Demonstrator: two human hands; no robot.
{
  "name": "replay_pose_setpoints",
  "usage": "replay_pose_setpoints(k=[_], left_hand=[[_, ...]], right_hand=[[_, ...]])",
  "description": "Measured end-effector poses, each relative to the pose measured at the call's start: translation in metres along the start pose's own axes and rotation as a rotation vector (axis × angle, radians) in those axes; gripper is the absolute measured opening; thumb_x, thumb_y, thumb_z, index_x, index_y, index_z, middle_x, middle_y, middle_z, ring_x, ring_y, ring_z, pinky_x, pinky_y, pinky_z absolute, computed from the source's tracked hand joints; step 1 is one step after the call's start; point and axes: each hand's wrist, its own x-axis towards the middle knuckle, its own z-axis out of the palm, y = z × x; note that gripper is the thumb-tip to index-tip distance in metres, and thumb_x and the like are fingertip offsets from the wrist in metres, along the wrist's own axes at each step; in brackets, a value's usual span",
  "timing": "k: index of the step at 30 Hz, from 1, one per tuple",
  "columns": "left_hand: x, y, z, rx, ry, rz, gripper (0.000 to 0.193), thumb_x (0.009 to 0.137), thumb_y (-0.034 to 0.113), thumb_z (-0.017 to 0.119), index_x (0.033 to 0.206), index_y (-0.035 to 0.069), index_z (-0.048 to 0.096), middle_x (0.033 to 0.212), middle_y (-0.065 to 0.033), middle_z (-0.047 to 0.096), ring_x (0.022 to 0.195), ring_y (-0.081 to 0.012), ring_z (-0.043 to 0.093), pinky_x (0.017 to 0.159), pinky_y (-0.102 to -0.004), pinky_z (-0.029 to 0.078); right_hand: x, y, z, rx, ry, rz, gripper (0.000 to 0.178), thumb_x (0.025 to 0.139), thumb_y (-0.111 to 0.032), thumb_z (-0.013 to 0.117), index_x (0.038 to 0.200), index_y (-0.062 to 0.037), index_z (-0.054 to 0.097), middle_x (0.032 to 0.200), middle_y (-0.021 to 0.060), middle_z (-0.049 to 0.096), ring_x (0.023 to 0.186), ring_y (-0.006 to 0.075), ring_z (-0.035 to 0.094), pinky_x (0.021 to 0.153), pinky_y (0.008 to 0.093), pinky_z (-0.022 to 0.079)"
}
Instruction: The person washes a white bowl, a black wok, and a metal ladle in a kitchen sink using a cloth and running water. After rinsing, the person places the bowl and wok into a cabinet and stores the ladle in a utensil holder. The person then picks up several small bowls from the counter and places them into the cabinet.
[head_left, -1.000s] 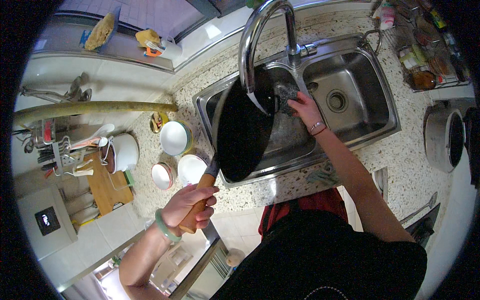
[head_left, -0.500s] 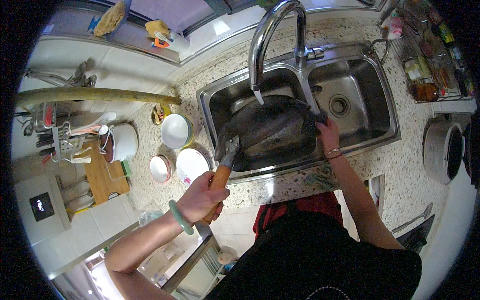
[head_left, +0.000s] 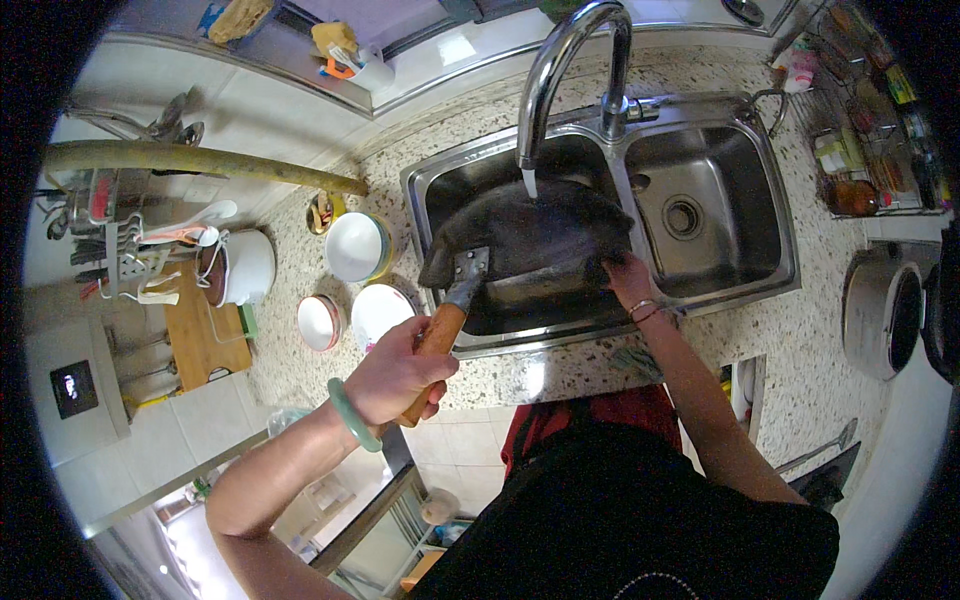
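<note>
two hands at wok (head_left: 550, 225): l hand (head_left: 405, 370), fingers curled tight round handle (head_left: 440, 330) by sink's (head_left: 730, 170) front-l corner; r hand (head_left: 628, 280) at rim, hold unclear; water (head_left: 531, 183) on, looks midway.

The dark pan (head_left: 545, 225) (tilted, I see) stretches from my left fingers (head_left: 436, 370), round its wooden handle (head_left: 441, 333), toward my right fingers (head_left: 614, 272).

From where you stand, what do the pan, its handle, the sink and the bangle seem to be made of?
Pan: metal, perhaps iron; dark and mostly dull.
Handle: probably wood, orange-brown and smooth, with a grey metal neck.
Sink: likely stainless steel, by its silvery sheen.
Bangle: pale green and glossy; could be jade, glass or plastic.
</note>
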Motion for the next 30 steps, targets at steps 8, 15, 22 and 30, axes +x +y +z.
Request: replay_pose_setpoints(k=[8,15,22,30], left_hand=[[0.000,-0.021,-0.009,-0.428,-0.100,-0.062,0.018,0.083,0.007,0.055,0.096,0.003,0.044,0.071,-0.0017,0.045,0.052,-0.0073,0.043,0.041,-0.0221,0.037],[0.003,-0.041,-0.016,-0.649,-0.110,-0.009,0.024,0.084,0.006,0.053,0.105,0.001,0.044,0.077,-0.0027,0.045,0.054,-0.0077,0.042,0.043,-0.0211,0.035],[0.000,-0.061,-0.029,-0.945,-0.206,-0.021,0.030,0.086,0.006,0.049,0.114,-0.003,0.042,0.073,-0.0020,0.041,0.052,-0.0071,0.037,0.041,-0.0191,0.031],[-0.017,-0.082,-0.017,-1.309,-0.268,-0.026,0.029,0.088,0.006,0.047,0.114,-0.005,0.041,0.071,-0.0011,0.036,0.051,-0.0057,0.035,0.038,-0.0180,0.032]], right_hand=[[0.002,-0.012,0.015,-0.730,0.055,-0.248,0.025,0.082,-0.017,0.057,0.096,0.0033,0.057,0.081,0.0217,0.061,0.080,0.0361,0.059,0.070,0.0452,0.049],[0.003,-0.021,0.017,-0.831,-0.092,-0.207,0.032,0.081,-0.015,0.059,0.106,0.0035,0.055,0.081,0.0216,0.062,0.077,0.0362,0.060,0.068,0.0438,0.050],[-0.026,-0.040,0.005,-0.638,0.036,-0.424,0.029,0.079,-0.013,0.061,0.106,-0.0043,0.058,0.085,0.0161,0.062,0.078,0.0336,0.059,0.069,0.0413,0.049],[-0.125,-0.067,-0.083,-0.955,-0.054,-0.719,0.041,0.071,-0.029,0.067,0.109,-0.0185,0.057,0.120,0.0059,0.052,0.113,0.0281,0.045,0.092,0.0504,0.033]])
